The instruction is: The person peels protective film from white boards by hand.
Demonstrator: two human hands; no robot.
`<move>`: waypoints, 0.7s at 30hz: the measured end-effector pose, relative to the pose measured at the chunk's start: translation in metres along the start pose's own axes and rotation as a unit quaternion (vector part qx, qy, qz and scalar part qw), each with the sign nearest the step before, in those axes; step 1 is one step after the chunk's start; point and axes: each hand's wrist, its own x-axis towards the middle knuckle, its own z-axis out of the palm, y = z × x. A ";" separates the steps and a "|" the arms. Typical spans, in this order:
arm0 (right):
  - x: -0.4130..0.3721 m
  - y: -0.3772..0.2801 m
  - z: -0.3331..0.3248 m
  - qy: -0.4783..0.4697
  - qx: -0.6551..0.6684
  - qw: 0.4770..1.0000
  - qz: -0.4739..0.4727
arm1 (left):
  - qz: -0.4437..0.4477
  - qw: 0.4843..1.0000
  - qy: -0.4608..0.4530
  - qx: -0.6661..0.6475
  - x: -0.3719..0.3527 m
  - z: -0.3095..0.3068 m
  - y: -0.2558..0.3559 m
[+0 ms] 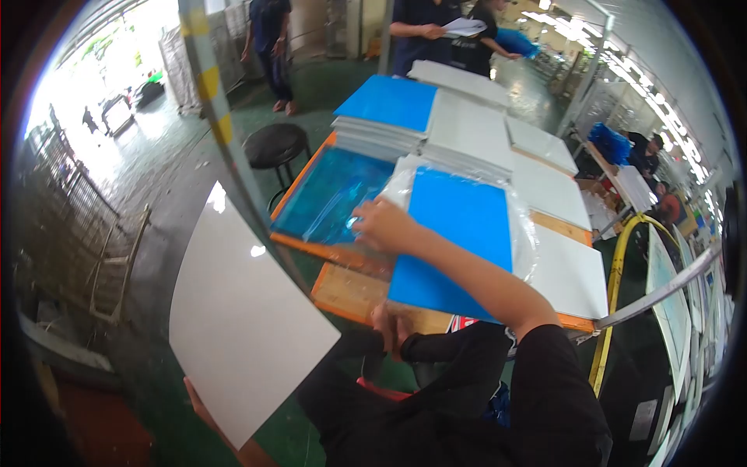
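My left hand (199, 395) holds a large white sheet (241, 327) by its lower edge, out over the green floor at lower left. My right hand (383, 224) reaches across the table, fingers closed on the edge of clear plastic wrap (523, 233) around a blue panel (455, 233). Just left of that hand, a shiny translucent blue film (331, 194) lies in an orange-edged frame (311, 247). The panel's near edge hangs over the wooden table edge (350, 292).
A third hand (389, 325) with a black sleeve rests at the table's near edge; whose it is I cannot tell. Stacks of white sheets (475, 128) and a blue-topped stack (389, 105) fill the table. A black stool (274, 145) and a striped pole (210, 93) stand left. People stand at the far end.
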 end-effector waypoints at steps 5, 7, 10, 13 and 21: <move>-0.003 -0.008 -0.013 -0.057 0.006 0.998 0.016 | 0.164 0.902 -0.104 0.384 0.010 -0.015 -0.017; -0.005 -0.006 -0.009 -0.049 0.008 0.998 0.025 | 0.061 0.968 -0.143 0.195 0.003 0.008 -0.012; -0.013 -0.005 -0.013 -0.070 0.022 0.997 0.013 | -0.052 0.965 -0.244 -0.076 -0.001 0.055 -0.006; -0.025 -0.009 -0.043 0.080 0.167 0.981 0.048 | -0.083 0.974 -0.191 -0.092 0.023 0.035 -0.018; -0.226 -0.104 -0.114 0.268 0.726 0.588 0.234 | -0.146 0.974 -0.136 -0.105 -0.006 0.151 -0.029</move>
